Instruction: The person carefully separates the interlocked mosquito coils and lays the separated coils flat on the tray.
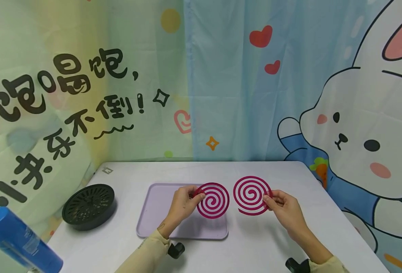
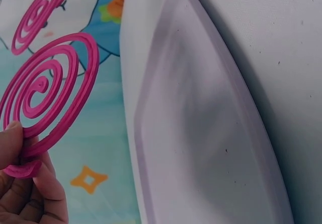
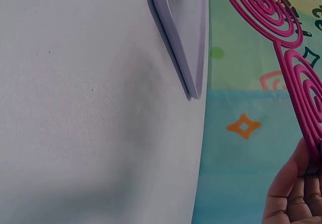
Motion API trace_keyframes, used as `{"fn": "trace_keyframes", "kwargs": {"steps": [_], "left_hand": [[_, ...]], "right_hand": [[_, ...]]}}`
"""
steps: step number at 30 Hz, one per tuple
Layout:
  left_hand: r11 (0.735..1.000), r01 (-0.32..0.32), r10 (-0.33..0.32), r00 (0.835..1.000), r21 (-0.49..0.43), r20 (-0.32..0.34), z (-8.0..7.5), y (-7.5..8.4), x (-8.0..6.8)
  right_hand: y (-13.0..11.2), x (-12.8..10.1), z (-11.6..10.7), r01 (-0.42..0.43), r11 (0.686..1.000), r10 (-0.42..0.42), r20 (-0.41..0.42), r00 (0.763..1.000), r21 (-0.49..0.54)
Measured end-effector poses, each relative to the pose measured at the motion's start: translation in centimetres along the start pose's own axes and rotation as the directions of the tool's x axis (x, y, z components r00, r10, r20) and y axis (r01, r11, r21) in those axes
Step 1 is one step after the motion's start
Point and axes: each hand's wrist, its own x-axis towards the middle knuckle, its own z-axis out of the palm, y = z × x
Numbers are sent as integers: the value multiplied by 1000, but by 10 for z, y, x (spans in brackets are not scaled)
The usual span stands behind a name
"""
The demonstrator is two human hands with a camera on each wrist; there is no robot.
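Two magenta mosquito coils are held up side by side, a small gap between them in the head view. My left hand (image 1: 183, 204) pinches the left mosquito coil (image 1: 213, 200) at its outer ring, thumb in front. The right mosquito coil (image 1: 252, 195) is pinched at its right edge by my right hand (image 1: 286, 212). In the left wrist view the thumb and fingers grip the near coil (image 2: 75, 100) by its lower end. Below the left coil lies a pale purple tray (image 1: 153, 212), partly hidden by the left hand and coil.
A round black slotted holder (image 1: 89, 206) stands on the white table (image 1: 255, 246) left of the tray. At the lower left a blue spray can (image 1: 20, 242) leans into view. A printed curtain (image 1: 221, 76) hangs behind the table.
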Motion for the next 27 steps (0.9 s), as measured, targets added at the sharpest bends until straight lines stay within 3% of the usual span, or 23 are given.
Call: {"fn": "trace_keyframes", "kwargs": {"steps": [20, 27], "left_hand": [[999, 41, -40, 999, 23, -30, -6, -12, -1], [996, 71, -68, 996, 48, -55, -11, -18, -2]], "right_hand": [[5, 4, 10, -51, 998, 50, 33, 998, 28], [5, 6, 19, -29, 999, 27, 56, 998, 26]]}}
